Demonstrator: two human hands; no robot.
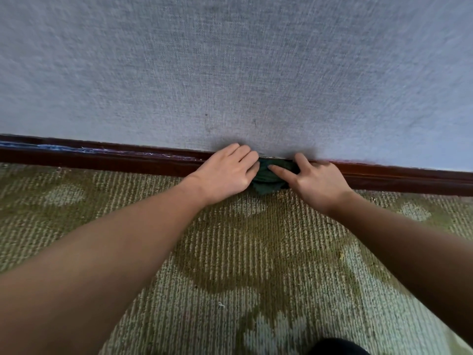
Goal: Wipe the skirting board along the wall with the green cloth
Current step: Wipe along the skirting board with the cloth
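The green cloth (266, 179) is dark green and bunched into a creased wad. It is pressed against the face of the skirting board (115, 160), and its lower edge spills onto the carpet (230, 252) just below. The skirting board is a dark reddish-brown strip running along the foot of the grey, woven-looking wall (230, 73). Pale bluish and white streaks show along its top edge towards the left. Both bare forearms reach forward from the bottom corners and meet at the cloth. The left hand (225, 172) lies palm down with its fingers nearly straight and close together. Its fingertips rest on the left side of the cloth and the top of the board, so it presses rather than grasps. The right hand (314, 183) sits just beside it on the cloth's right side. Its thumb stretches left across the front of the wad and its forefinger points up towards the wall, with the fabric gathered between the two in a pinch. Its other fingers are bent over the board's top edge. The carpet is ribbed, olive and pale cream, with a large flower-like pattern.
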